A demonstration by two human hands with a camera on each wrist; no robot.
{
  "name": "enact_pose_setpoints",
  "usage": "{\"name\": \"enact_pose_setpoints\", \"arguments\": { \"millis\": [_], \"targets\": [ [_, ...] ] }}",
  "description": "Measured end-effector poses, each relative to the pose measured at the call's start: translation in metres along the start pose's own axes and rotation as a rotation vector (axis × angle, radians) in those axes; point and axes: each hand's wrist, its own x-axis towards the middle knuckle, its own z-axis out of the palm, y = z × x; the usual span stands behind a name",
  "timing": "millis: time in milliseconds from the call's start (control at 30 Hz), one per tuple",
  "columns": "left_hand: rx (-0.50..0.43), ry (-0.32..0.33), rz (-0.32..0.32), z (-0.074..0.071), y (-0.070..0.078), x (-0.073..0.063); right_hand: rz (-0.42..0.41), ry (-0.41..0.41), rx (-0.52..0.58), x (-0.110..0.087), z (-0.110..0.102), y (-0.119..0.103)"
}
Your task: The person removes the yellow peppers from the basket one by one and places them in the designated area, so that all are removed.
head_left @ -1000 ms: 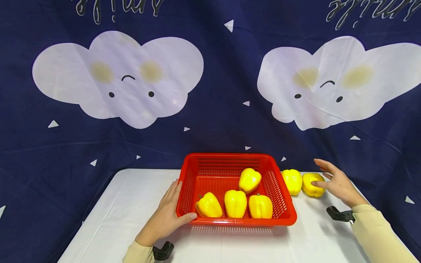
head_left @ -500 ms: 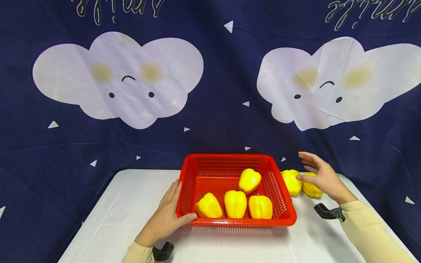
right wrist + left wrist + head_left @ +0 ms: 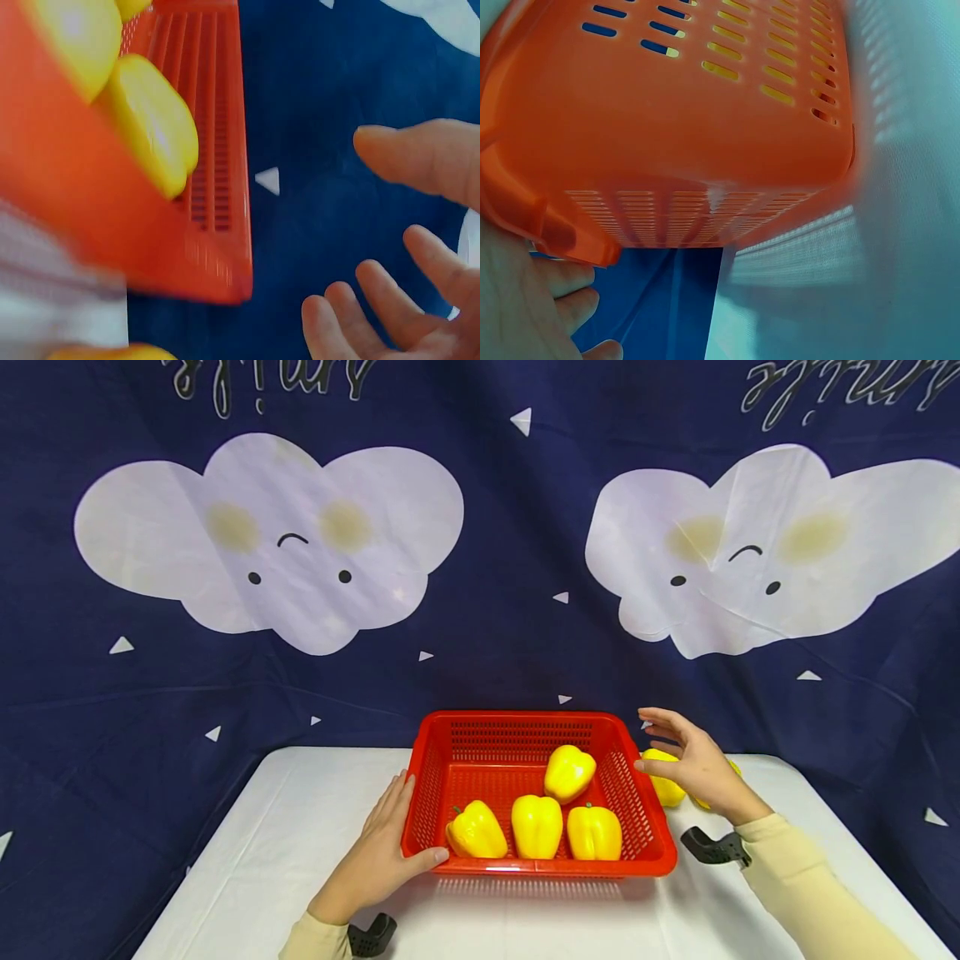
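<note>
A red slotted plastic basket (image 3: 525,867) holds several yellow bell peppers (image 3: 537,827). My left hand (image 3: 378,852) rests against the basket's left side, its thumb on the front left rim. In the left wrist view its fingers (image 3: 577,307) extend past the rim along the outside. My right hand (image 3: 693,768) hovers by the right rim with fingers spread and nothing in them. Beneath it sits a yellow bell pepper (image 3: 667,789) outside the basket, partly covered by the hand. Another pepper behind is mostly hidden.
The basket stands on a table with a white cloth (image 3: 555,927). Behind it hangs a dark blue cloth (image 3: 517,568) printed with clouds. A black wrist device (image 3: 716,847) sits on the right wrist, and another black device (image 3: 372,935) on the left.
My right hand has moved left from above the far right pepper to the basket's right rim, carrying nothing. My left hand, the basket and the peppers have stayed put.
</note>
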Motion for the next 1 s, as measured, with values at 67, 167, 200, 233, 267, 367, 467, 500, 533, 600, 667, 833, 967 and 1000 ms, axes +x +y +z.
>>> {"name": "enact_pose_setpoints", "arguments": {
  "millis": [67,167,200,233,267,367,467,500,533,600,667,833,967,1000],
  "targets": [
    [-0.001,-0.001,-0.001,0.0,0.0,0.0,0.014,-0.011,0.023,0.002,0.005,-0.003],
    [-0.002,-0.004,-0.004,0.0,0.0,0.0,0.028,-0.027,0.055,0.005,0.013,-0.007],
    [-0.003,-0.005,-0.006,0.0,0.0,0.0,0.032,-0.032,0.062,0.006,0.015,-0.009],
    [-0.003,-0.006,-0.007,0.0,0.0,0.0,0.035,-0.039,0.064,0.007,0.017,-0.01],
    [-0.003,-0.007,-0.008,0.0,0.0,0.0,0.038,-0.044,0.068,0.008,0.019,-0.011],
    [-0.001,-0.008,-0.009,0.0,0.0,0.0,0.052,-0.062,0.066,0.011,0.026,-0.013],
    [0.0,-0.007,-0.008,-0.001,0.001,0.0,0.072,-0.077,0.053,0.015,0.033,-0.014],
    [-0.001,-0.007,-0.007,-0.001,0.001,0.0,0.077,-0.085,0.049,0.016,0.036,-0.014],
    [-0.003,-0.007,-0.007,-0.001,0.001,0.0,0.085,-0.09,0.05,0.016,0.038,-0.014],
    [-0.005,-0.007,-0.005,-0.001,0.001,0.0,0.1,-0.103,0.051,0.018,0.042,-0.015],
    [-0.008,-0.007,-0.003,-0.001,0.002,0.0,0.112,-0.115,0.052,0.019,0.046,-0.015],
    [-0.007,-0.003,0.0,-0.001,0.002,0.0,0.13,-0.14,0.038,0.024,0.054,-0.014],
    [-0.006,-0.001,0.002,-0.001,0.001,0.0,0.162,-0.167,0.02,0.029,0.06,-0.014],
    [-0.006,-0.001,0.003,-0.001,0.001,0.0,0.172,-0.173,0.01,0.03,0.062,-0.014]
  ]
}}
